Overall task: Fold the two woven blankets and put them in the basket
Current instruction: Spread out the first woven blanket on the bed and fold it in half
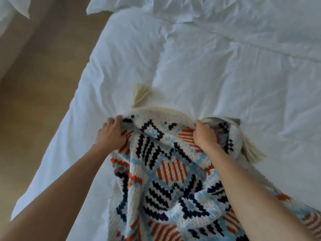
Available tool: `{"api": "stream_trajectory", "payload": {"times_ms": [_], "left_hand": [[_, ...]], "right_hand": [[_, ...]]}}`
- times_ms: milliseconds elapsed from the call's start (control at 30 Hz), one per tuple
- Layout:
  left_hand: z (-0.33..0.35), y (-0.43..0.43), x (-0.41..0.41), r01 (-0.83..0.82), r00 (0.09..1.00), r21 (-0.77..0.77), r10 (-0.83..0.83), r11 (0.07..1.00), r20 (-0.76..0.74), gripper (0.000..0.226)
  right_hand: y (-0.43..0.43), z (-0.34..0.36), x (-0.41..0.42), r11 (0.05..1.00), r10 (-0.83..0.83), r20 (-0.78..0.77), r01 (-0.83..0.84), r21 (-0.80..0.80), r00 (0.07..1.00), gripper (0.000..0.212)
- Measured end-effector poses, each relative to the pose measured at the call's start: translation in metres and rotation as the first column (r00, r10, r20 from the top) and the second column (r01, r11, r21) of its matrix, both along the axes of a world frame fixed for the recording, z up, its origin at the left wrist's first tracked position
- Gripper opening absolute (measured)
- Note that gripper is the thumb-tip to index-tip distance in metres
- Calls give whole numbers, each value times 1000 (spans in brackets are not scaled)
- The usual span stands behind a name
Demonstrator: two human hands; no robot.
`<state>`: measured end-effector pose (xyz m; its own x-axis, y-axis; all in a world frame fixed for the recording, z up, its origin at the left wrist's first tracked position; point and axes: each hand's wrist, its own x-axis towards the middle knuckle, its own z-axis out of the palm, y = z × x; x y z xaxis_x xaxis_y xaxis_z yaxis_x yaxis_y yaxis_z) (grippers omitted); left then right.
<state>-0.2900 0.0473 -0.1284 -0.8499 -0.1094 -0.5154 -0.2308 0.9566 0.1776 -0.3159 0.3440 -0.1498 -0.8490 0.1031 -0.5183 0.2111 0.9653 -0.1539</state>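
Left hand (111, 134) and right hand (205, 136) grip woven blanket (166, 171) edge on bed (208, 66); first fold under way; next, likely carry edge across.

Open room ahead and to the right across the rumpled white duvet (225, 66). The orange, blue and navy patterned woven blanket (173, 171) heaps over the near edge, a cream tassel (141, 93) poking forward. White pillows (139, 6) close the far end, and brown floor (34, 84) runs along the left.

Your blanket (173, 171) is coarse matt knit with yarn tassels (140, 93); bed (208, 66) sheet creased matt cotton; floor (43, 66), left, smooth wood.
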Motion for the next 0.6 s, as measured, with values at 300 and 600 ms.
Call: {"api": "stream_trajectory", "payload": {"times_ms": [300, 600], "left_hand": [[30, -71, 5, -183, 980, -185, 162, 966, -119, 6], [21, -117, 43, -332, 940, -81, 337, 940, 60, 19]], "right_hand": [[-85, 76, -117, 968, 40, -462, -149, -201, 886, 26], [-201, 42, -86, 876, 359, -75, -364, -317, 930, 64]]}}
